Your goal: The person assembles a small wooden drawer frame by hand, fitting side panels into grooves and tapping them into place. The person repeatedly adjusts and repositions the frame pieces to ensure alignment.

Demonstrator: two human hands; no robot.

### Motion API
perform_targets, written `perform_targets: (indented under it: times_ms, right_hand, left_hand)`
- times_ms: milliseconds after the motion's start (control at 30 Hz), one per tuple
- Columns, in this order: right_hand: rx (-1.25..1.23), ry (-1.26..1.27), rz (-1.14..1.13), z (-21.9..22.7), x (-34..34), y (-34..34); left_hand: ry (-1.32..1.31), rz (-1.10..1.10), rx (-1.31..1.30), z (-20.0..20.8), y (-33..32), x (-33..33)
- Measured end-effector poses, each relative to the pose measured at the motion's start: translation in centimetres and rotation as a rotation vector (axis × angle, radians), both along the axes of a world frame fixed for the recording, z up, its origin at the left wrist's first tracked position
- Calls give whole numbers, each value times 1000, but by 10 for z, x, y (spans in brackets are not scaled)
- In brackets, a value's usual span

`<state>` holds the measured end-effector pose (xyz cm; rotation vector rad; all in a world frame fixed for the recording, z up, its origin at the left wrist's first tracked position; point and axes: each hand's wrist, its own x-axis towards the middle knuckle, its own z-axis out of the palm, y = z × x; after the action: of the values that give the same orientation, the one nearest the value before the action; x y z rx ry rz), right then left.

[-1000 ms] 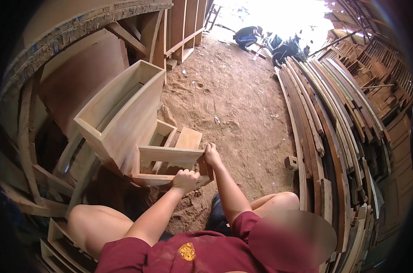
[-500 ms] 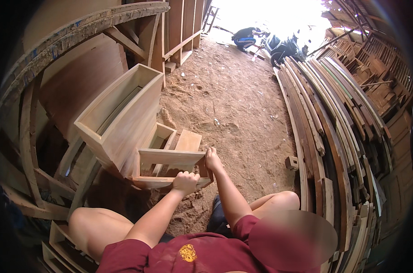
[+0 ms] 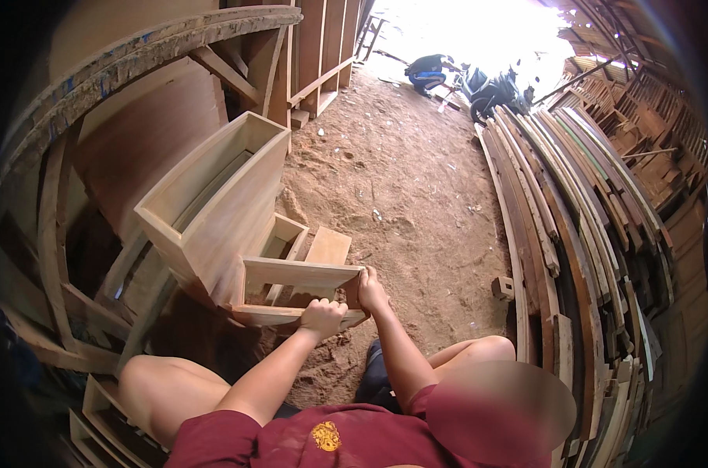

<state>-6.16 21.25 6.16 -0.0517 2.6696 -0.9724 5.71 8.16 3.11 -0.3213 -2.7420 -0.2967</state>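
Note:
A pale wooden box frame (image 3: 303, 271), like a drawer without a bottom, lies in front of me with its opening facing up. My left hand (image 3: 323, 318) is closed over the top edge of its near board, towards the right. On the right end board, by the far corner, my right hand (image 3: 373, 291) has its fingers bent over the edge. Whether anything thin is under either palm is hidden. The frame's left end meets a tall, deep wooden box (image 3: 221, 222). Just beyond it are a smaller open wooden box (image 3: 298, 228) and a flat board (image 3: 329, 245).
Sandy, sawdust-covered ground (image 3: 416, 210) stretches ahead. Long stacked planks (image 3: 561, 234) line the right, with a small wooden block (image 3: 503, 288) beside them. Wooden framing (image 3: 50, 234) stands at left. Far off, a person (image 3: 427, 72) crouches by a motorbike (image 3: 494, 87).
My right hand has slid slightly nearer along the right end board. My left hand keeps its place on the near board. The whole view has shifted a little.

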Motion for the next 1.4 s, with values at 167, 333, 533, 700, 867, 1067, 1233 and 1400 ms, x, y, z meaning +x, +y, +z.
perform_targets:
  times_ms: [167,333,533,700,867,1067,1233,1400]
  right_hand:
    - [-18,46,-9,-33,-72,1]
    - [-12,33,5,-31,-43,-1]
    - [152,-58,32,2,6,-1]
    - [71,15,44,-19,-61,1]
    - [55,-4,67,-26,-61,-12]
    - [117,-50,58,-6,13,11]
    - [72,-21,37,-4,-31,-8]
    - [81,-9,10,-18,-60,-5]
  left_hand:
    - [-27,-26,-12,2,13,-10]
    - [-24,-5,5,-2,4,-5]
    - [-90,19,-2,1,0,-1]
    - [-57,-18,-19,5,8,-7]
    - [-19,4,19,-6,0,-2]
    - [-41,8,2,-7,0,-4]
    - [-41,-6,-4,0,2,-4]
    - [-41,-23,-20,4,7,-6]
